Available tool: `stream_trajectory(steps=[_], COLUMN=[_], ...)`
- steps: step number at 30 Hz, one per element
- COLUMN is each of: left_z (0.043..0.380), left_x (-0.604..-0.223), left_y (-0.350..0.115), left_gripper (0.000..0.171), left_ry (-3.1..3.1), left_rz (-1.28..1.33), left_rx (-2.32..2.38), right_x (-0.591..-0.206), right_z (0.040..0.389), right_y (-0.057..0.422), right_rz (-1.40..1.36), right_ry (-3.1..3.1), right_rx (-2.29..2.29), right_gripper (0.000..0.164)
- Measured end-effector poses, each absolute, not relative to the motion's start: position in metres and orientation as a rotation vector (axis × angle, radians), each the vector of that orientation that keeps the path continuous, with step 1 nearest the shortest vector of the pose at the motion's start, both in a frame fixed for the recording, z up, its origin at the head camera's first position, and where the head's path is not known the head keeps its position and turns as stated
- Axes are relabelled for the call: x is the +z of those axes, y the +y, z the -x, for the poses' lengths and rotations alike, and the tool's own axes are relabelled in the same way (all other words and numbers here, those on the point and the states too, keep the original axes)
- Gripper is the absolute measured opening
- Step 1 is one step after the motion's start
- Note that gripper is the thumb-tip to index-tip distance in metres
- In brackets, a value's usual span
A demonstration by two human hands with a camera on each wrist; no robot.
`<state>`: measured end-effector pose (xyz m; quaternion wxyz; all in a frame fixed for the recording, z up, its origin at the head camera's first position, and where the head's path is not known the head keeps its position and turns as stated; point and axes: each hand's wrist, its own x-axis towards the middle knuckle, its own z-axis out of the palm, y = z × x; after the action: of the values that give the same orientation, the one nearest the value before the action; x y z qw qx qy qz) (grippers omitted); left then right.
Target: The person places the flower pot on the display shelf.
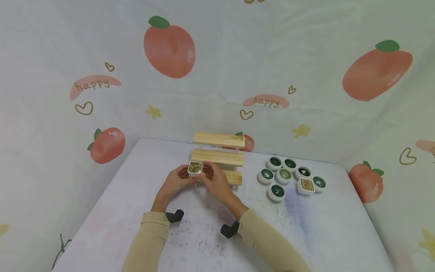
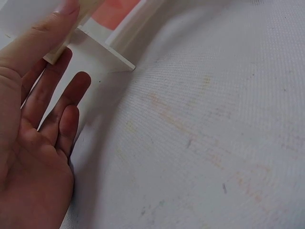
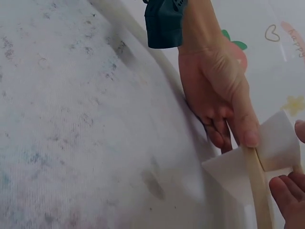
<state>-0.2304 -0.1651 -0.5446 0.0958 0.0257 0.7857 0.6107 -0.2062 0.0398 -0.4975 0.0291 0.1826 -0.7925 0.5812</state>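
Observation:
A small square white pot filled with green-brown granules is held between both hands at the left end of the lowest plank of a three-tier wooden rack. My left hand holds its left side; in the left wrist view the thumb lies along the pot and plank, the lower fingers loosely bent. From the right, my right hand grips the pot with thumb and fingers. The right wrist view shows the pot right over the plank, with the left thumb at the plank's edge and only right fingertips visible.
Right of the rack, several round white tubs with dark green contents stand grouped on the white table. Another square pot of granules is among them. A fruit-printed cloth hangs behind the table.

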Motion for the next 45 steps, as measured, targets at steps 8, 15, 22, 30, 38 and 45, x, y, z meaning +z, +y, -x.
stream_trajectory(steps=[8, 15, 22, 30, 38, 45], left_z=[0.232, 0.232, 0.233, 0.232, 0.234, 0.233], left_x=[-0.546, -0.544, -0.544, -0.543, -0.544, -0.545], left_y=[-0.166, -0.165, -0.163, -0.165, -0.167, -0.167], left_gripper=[0.076, 0.075, 0.076, 0.075, 0.078, 0.079], left_ry=[2.328, 2.343, 2.337, 2.348, 2.338, 2.363], left_rz=[-0.067, -0.065, -0.087, -0.082, -0.057, -0.073], left_rx=[1.793, 1.784, 1.78, 1.772, 1.772, 1.754], right_x=[-0.486, -0.477, -0.475, -0.474, -0.471, -0.465], right_z=[0.2, 0.198, 0.196, 0.192, 0.186, 0.18], right_y=[0.06, 0.078, 0.105, 0.145, 0.186, 0.22], right_rz=[-0.576, -0.606, -0.563, -0.461, -0.294, -0.187], right_ry=[-2.427, -2.405, -2.425, -2.434, -2.471, -2.527], right_rx=[1.83, 1.804, 1.698, 1.604, 1.572, 1.467], right_gripper=[0.055, 0.057, 0.059, 0.06, 0.061, 0.06])
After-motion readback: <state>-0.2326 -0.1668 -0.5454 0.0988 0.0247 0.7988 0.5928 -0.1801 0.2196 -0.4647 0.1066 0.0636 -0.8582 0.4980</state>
